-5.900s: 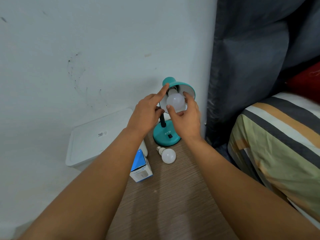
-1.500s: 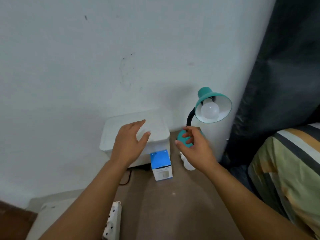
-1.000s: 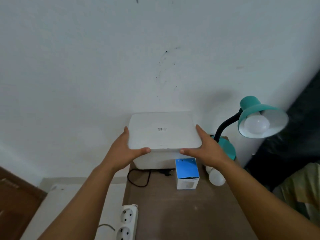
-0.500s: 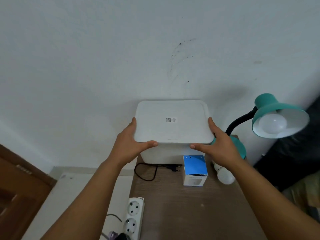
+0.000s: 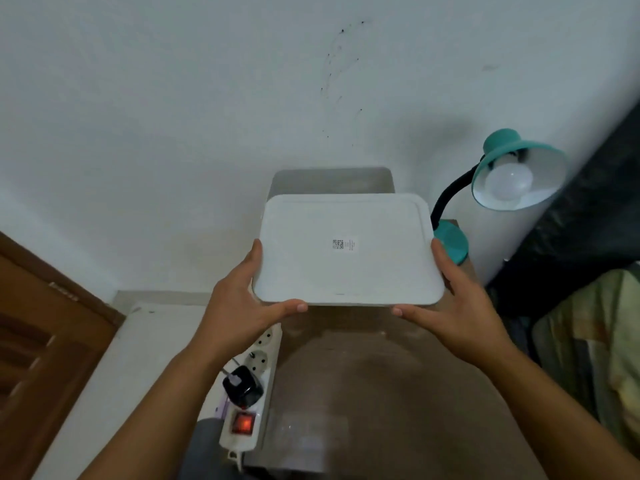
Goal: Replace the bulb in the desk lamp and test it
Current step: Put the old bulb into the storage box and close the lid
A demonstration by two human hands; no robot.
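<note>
A teal desk lamp (image 5: 450, 237) stands at the table's back right, its shade tipped toward me with a white bulb (image 5: 507, 180) screwed in, unlit. I hold a white box (image 5: 346, 251) with a QR sticker lifted above the table. My left hand (image 5: 242, 306) grips its left front corner. My right hand (image 5: 457, 299) grips its right front corner. The box hides the blue carton, the loose bulb and the lamp's cord.
A wooden table (image 5: 363, 393) is below the box. A white power strip (image 5: 251, 386) lies at its left edge with a black plug (image 5: 242, 389) in it and a red switch (image 5: 242, 422) glowing. Brown door at left (image 5: 41, 341); striped bedding at right (image 5: 595, 341).
Both hands left the lamp, took hold of the white box and lifted it up toward me. My view shifted left and down, bringing the power strip into sight.
</note>
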